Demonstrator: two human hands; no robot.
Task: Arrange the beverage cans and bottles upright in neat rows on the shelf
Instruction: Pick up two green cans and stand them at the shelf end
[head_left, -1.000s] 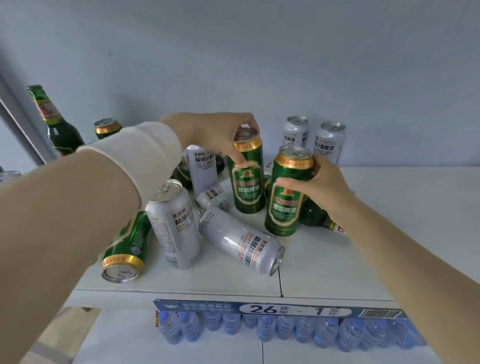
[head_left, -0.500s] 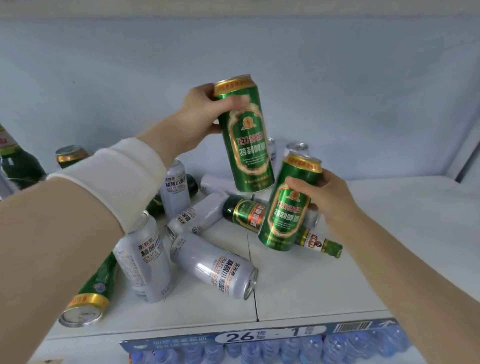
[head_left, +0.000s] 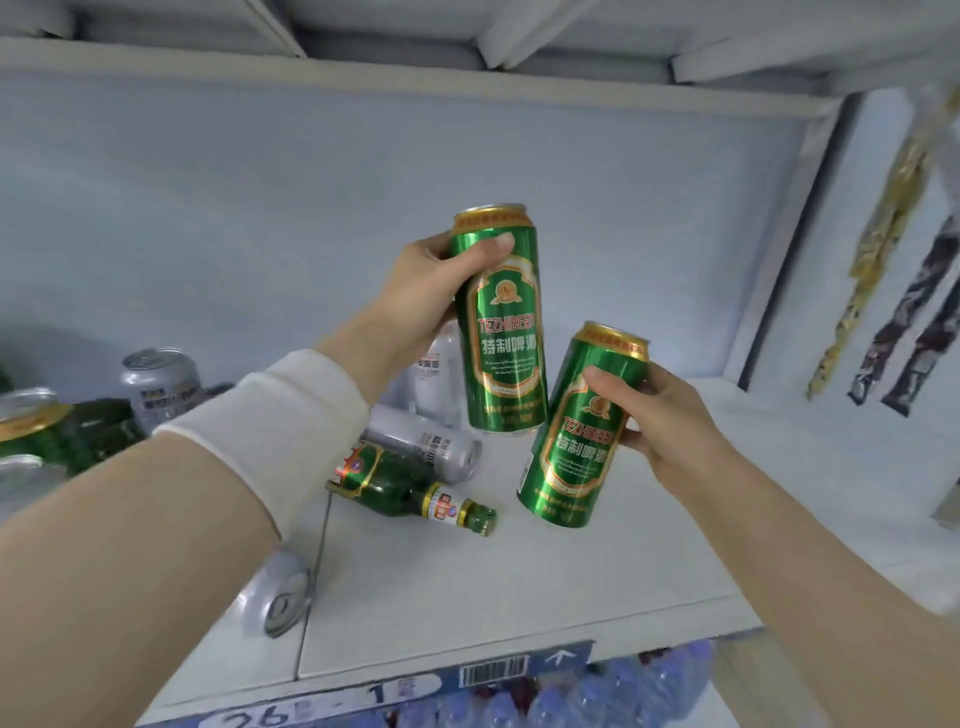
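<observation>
My left hand (head_left: 415, 296) grips a tall green beer can (head_left: 501, 332) near its gold top and holds it upright in the air above the white shelf (head_left: 519, 582). My right hand (head_left: 660, 421) holds a second green beer can (head_left: 582, 431), tilted slightly, lower and to the right. Below them a green glass bottle (head_left: 410, 488) lies on its side, with a silver can (head_left: 426, 441) lying behind it. Another silver can (head_left: 278, 597) lies near the front edge, partly hidden by my left forearm.
At the left stand a silver can (head_left: 158, 382) and a green can (head_left: 31, 426) among others. A price strip (head_left: 395, 686) runs along the shelf front, with water bottles (head_left: 597, 696) below. The shelf's right side is bare. Packets (head_left: 883, 249) hang at the far right.
Both hands lifted their green cans off the pile and carried them up and rightward. The view swung right, so the cluttered cans now sit at the left.
</observation>
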